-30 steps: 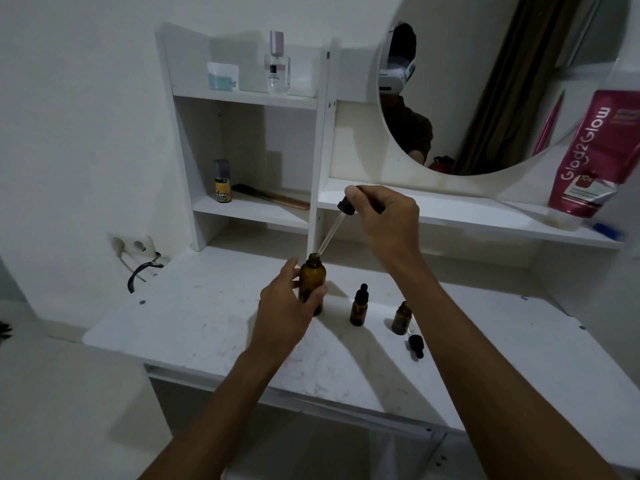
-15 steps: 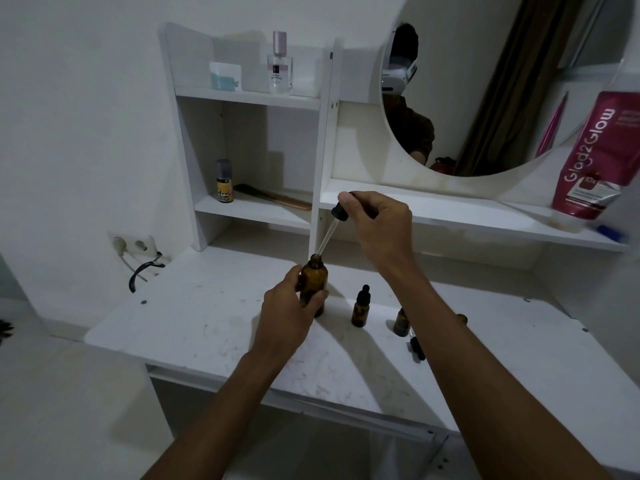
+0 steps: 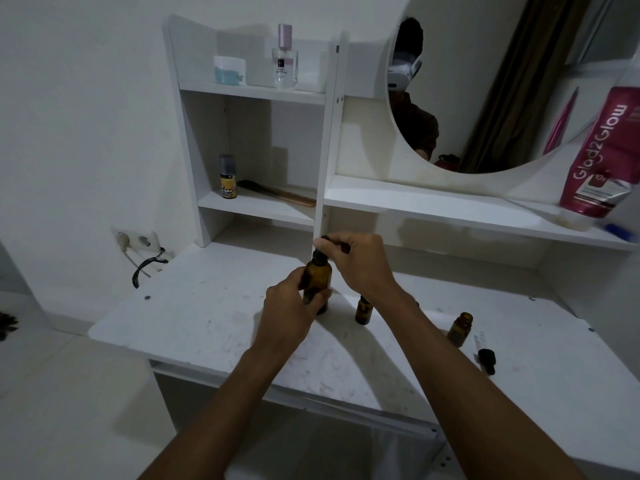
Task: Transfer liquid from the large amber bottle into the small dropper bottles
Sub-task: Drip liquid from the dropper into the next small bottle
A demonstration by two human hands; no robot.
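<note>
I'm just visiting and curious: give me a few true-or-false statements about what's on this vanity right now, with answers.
1. The left hand grips the large amber bottle. True.
2. The right hand holds the dropper cap at the bottle's mouth. True.
3. The uncapped small bottle lies on its side. False: it stands upright.
4. A loose dropper lies on the desk. True.
5. The perfume bottle sits on the desk. False: top shelf.

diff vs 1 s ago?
The right hand has brought the dropper down into the large amber bottle; its cap now sits at the neck. The left hand still grips the bottle. The open small bottle and loose dropper stay put.
</note>
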